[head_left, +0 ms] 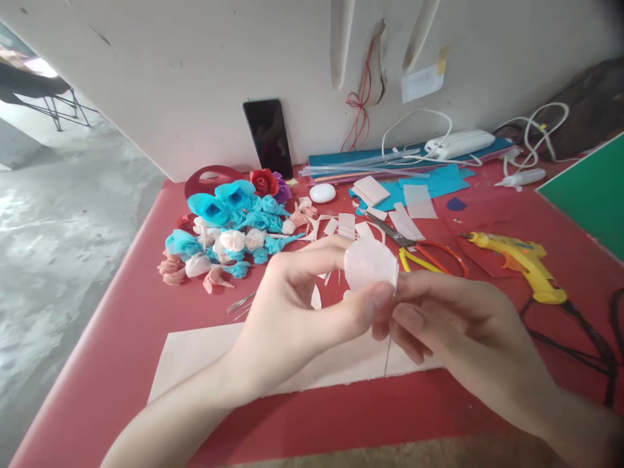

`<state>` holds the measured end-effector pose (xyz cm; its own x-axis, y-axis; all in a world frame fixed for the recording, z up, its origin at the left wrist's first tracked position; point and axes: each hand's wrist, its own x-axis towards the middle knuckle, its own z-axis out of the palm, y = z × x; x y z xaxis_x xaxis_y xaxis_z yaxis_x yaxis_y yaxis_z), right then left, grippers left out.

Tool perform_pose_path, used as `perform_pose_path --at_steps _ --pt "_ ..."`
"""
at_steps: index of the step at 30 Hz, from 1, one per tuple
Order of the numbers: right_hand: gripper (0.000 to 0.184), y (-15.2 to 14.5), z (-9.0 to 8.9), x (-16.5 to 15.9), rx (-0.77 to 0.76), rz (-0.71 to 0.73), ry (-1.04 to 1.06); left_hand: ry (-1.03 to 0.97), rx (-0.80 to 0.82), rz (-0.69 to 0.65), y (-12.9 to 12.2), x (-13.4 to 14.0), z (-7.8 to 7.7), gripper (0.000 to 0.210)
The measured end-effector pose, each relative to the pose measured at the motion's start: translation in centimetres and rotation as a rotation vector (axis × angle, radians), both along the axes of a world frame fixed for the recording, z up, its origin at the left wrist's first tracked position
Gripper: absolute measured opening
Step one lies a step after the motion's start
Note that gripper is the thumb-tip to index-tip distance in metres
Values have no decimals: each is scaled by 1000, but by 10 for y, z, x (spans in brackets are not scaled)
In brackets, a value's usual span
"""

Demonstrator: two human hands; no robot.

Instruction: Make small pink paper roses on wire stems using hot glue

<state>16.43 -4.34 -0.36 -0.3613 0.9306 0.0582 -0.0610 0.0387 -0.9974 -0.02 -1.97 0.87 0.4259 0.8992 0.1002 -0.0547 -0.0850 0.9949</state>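
Between the thumb and fingers of my left hand is a pale pink paper petal, held upright. My right hand pinches at the petal's right edge, where a thin wire runs downward from the fingers. How the wire meets the petal is hidden by my fingertips. Below both hands lies a long pale paper strip. Just beyond them are scissors with red handles, a yellow-handled tool and small pale paper scraps.
Blue, white and pink paper flowers are heaped at left, with loose wires in front. A yellow glue gun with a black cord lies at right. A phone leans on the back panel. Near it are a power strip and blue paper.
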Motion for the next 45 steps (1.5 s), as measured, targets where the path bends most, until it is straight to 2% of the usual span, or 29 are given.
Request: perform_pose_path --at_steps 3,8,17,24,32,45 --pt "13 -1 -1 0 -111 30 84 -8 -25 -4 1 0 0 19" --pt "13 -1 0 -3 -162 6 126 25 28 36 1 1 4 15" --pt "12 -5 -2 -4 -118 -60 150 46 17 64 1 5 2 8" --pt "12 -6 -1 -4 -64 -120 84 46 -32 57 -1 3 1 11" --pt "11 -7 -1 -4 30 -158 45 34 -18 62 -2 4 1 10" --pt "7 -6 -2 -6 40 -204 20 46 17 68 -2 5 0 8"
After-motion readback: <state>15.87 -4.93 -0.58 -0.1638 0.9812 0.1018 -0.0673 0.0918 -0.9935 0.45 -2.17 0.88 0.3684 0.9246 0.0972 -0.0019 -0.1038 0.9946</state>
